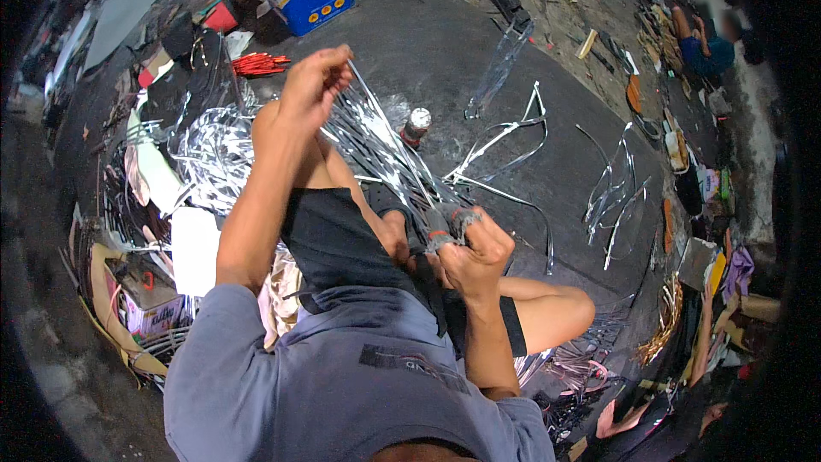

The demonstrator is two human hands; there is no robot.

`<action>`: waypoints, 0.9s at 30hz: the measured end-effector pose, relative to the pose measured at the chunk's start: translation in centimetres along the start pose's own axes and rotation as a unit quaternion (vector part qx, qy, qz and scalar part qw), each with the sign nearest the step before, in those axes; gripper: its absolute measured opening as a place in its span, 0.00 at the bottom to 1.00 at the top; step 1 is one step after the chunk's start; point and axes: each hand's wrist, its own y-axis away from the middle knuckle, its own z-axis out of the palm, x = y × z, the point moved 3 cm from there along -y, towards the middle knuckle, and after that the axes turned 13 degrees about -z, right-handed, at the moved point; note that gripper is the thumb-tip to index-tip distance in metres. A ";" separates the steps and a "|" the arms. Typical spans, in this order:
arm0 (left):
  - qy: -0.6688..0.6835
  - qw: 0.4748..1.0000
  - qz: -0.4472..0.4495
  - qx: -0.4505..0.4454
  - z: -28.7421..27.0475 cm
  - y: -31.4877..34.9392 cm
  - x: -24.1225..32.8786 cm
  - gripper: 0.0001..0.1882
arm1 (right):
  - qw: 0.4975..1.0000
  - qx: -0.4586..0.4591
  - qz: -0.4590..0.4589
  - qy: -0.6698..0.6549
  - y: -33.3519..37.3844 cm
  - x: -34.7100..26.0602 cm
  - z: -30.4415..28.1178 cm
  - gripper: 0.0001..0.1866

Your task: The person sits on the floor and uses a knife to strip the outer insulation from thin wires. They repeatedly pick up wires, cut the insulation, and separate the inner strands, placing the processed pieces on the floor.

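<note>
My left hand (315,92) is raised at the far left, fingers pinched on the end of a thin silver strip. That strip slants down toward my right hand alongside a bundle of shiny silver strips (376,133). My right hand (477,255), lower and in front of my lap, is closed on a frayed grey cloth (443,224) with an orange band. The strips' lower ends meet at this cloth; whether it wraps them I cannot tell. A tangled heap of silver strips (214,154) lies left of my left knee.
Beyond the bundle stands a small round container (416,127). Loose silver strips (509,128) and a clear plastic bag (498,73) lie to its right. Red strips (259,64) and a yellow-and-blue box (315,2) are at the far left. Another person (708,51) sits at far right.
</note>
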 end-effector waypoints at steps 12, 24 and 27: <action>0.002 0.923 -0.146 0.355 -14.6 -17.7 -9.1 0.05 | 0.985 -0.073 0.151 0.039 9.6 2.0 -3.1 0.04; -0.439 0.610 -0.251 0.610 -15.8 -16.5 -11.7 0.40 | 0.905 -0.257 0.323 0.100 9.8 19.3 -0.3 0.16; -0.446 0.675 0.008 0.587 -9.3 -12.7 -11.8 0.34 | 0.913 -0.193 0.307 0.188 10.3 27.2 2.2 0.18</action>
